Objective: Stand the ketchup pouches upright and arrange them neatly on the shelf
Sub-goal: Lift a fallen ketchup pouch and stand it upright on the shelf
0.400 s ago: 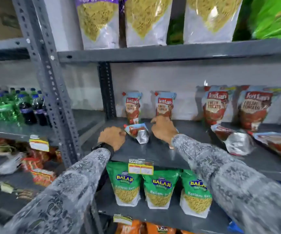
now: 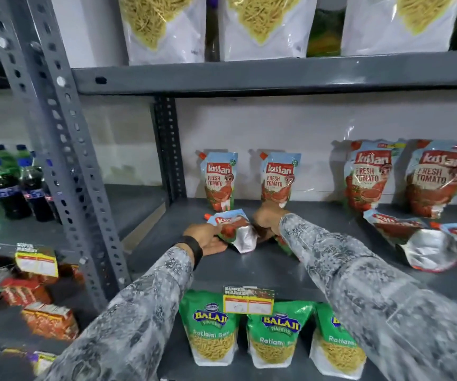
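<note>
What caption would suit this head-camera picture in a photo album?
Both hands, left hand and right hand, lift a fallen ketchup pouch on the grey shelf.

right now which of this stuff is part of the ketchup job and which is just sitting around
Part of the job:
- small fallen pouch between the left hand and right hand
- two small upright pouches at the back
- two large upright pouches
- large fallen pouches on the right
- the shelf

Just there:
- green sev bags below
- soda bottles to the left
- noodle bags above
</note>
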### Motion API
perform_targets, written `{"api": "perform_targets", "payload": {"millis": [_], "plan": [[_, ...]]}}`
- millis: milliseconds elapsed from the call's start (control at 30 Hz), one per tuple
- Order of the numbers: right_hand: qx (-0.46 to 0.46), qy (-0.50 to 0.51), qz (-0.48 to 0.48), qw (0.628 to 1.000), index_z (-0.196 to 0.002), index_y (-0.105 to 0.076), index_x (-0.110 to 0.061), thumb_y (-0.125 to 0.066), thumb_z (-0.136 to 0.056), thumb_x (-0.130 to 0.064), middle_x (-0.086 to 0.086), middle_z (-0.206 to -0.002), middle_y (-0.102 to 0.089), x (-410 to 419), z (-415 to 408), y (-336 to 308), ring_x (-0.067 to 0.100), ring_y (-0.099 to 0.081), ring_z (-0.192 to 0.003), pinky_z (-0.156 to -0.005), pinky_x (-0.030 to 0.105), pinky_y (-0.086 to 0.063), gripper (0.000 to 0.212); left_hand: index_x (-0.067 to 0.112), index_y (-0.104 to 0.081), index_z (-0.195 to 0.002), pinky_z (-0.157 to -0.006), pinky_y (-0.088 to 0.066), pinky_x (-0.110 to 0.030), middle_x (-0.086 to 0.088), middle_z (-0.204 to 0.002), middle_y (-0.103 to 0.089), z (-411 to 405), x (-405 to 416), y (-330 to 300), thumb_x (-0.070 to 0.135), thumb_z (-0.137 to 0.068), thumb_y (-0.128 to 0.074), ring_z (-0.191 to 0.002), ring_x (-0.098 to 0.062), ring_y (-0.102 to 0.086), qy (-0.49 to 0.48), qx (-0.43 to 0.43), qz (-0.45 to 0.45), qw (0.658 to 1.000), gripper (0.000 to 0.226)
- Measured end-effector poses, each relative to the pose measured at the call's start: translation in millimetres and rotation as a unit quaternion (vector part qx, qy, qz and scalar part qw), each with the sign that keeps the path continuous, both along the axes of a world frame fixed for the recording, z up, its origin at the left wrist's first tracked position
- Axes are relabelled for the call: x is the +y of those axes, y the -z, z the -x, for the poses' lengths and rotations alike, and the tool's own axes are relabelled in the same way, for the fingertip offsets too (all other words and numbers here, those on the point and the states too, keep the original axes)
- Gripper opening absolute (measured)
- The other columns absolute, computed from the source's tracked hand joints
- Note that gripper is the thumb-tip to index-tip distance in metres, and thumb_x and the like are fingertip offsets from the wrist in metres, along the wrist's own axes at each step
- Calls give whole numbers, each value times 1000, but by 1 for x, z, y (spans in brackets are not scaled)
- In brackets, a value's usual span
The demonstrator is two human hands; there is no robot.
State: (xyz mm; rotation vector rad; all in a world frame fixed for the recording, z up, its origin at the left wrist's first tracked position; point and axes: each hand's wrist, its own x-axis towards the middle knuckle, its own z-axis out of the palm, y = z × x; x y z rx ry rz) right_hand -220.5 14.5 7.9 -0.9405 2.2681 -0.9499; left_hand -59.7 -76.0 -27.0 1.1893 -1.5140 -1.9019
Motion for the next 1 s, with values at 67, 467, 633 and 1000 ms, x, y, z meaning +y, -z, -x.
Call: {"api": "perform_targets", "payload": {"millis": [67, 467, 633, 1000], "plan": [[-59, 37, -7, 998, -76, -57, -7, -57, -98, 7, 19, -91, -66, -1, -3, 1, 32, -68, -78, -54, 35, -60, 26, -7, -57, -137, -81, -55, -39, -25, -111, -70, 0, -2, 1, 0, -100, -58, -99, -35, -71, 4, 2, 4, 1000, 37], [-159, 94, 262, 947, -92, -71, -2, -65, -95, 4, 13, -80, -78, 2, -33, -42, 26, -76, -71, -62, 42, -67, 8, 19, -66, -80, -46, -57, -20, 3, -71, -73, -32, -25, -73, 6, -97, -67, -47, 0, -68, -42, 97, 281, 954, 21], [-58, 133, 305, 941, -78, -64, -11, -62, -92, 7, 22, -105, -77, -14, -46, -5, 40, -73, -103, -90, 58, -61, 23, 20, -67, -92, -72, -64, -35, 1, -89, -73, -32, -31, -40, 11, -97, -65, -78, -16, -71, -69, 74, 340, 935, 11], [20, 80, 254, 964, -105, -70, -14, -65, -95, -11, 5, -106, -77, -16, -41, 36, 25, -72, -100, -88, 45, -61, 11, 24, -73, -107, -93, -61, -45, 0, -101, -77, -35, -32, 7, 15, -98, -65, -102, -25, -75, -72, 38, 301, 950, 15]]}}
